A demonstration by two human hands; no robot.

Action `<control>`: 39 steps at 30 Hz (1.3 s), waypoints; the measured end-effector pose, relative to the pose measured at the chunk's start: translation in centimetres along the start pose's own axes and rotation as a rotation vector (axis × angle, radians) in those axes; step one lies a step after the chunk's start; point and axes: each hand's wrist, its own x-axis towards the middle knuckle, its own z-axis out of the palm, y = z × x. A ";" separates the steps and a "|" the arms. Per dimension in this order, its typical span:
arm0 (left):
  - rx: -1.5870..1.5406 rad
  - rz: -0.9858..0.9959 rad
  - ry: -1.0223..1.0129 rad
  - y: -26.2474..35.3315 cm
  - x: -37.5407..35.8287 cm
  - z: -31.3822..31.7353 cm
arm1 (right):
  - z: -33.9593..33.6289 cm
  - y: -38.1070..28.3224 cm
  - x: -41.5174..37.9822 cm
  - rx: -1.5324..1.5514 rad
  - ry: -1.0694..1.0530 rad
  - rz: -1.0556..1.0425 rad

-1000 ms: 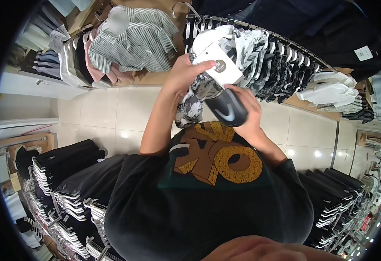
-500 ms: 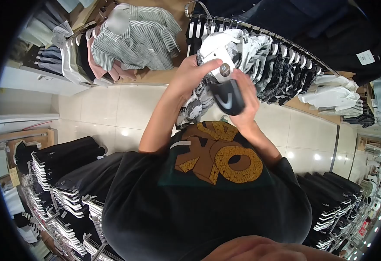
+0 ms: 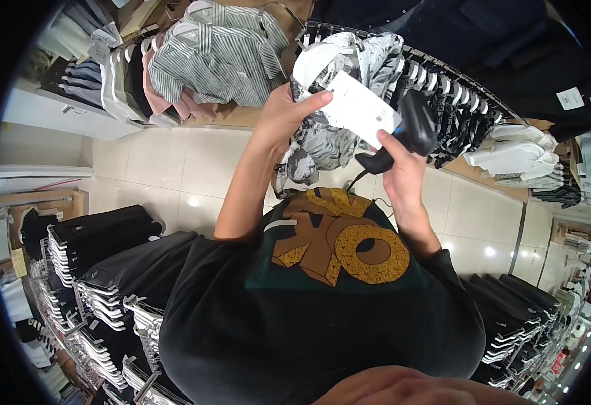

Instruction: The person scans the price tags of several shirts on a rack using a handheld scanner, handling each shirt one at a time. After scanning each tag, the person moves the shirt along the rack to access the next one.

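A white tag (image 3: 359,108) lies face up over a black, white and grey patterned garment (image 3: 322,145) hanging at the near end of a rail. My left hand (image 3: 283,120) pinches the tag's left end, thumb on top. In my right hand (image 3: 403,169) is a black handheld scanner (image 3: 417,125) with a cable hanging from its grip; my right thumb touches the tag's lower right corner. The scanner's head is just right of the tag.
More patterned garments hang along the curved rail (image 3: 457,64). Striped shirts (image 3: 221,61) hang at the upper left, white shirts (image 3: 511,148) at the right. Racks of black trousers (image 3: 100,239) stand on both sides of me, over a tiled floor (image 3: 154,162).
The tag has turned over from its side with a round dark logo to a plain printed side. My right hand and the scanner have moved right and turned, and the scanner is now upright.
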 end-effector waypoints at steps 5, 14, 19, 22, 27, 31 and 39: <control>0.018 -0.022 -0.029 -0.1 -0.2 0.0 | -0.3 2.1 0.2 -0.040 -0.040 0.083; 0.359 0.109 0.029 0.2 0.6 -3.7 | -3.4 -0.6 -0.9 -1.136 -0.322 -0.092; 0.482 0.095 -0.042 0.3 0.9 -5.2 | -3.8 -0.3 -1.3 -1.176 -0.425 0.044; 0.563 0.096 -0.041 0.8 0.7 -5.1 | -2.7 -0.5 -1.6 -1.171 -0.447 0.053; 0.645 0.096 -0.031 0.8 0.8 -5.1 | -2.2 -1.1 -1.6 -1.216 -0.498 0.176; 0.630 0.117 -0.047 0.3 0.9 -5.5 | -2.5 -0.8 -1.5 -1.197 -0.509 0.160; 0.631 0.108 -0.033 0.3 0.9 -5.4 | -2.9 0.0 -1.6 -1.109 -0.491 0.066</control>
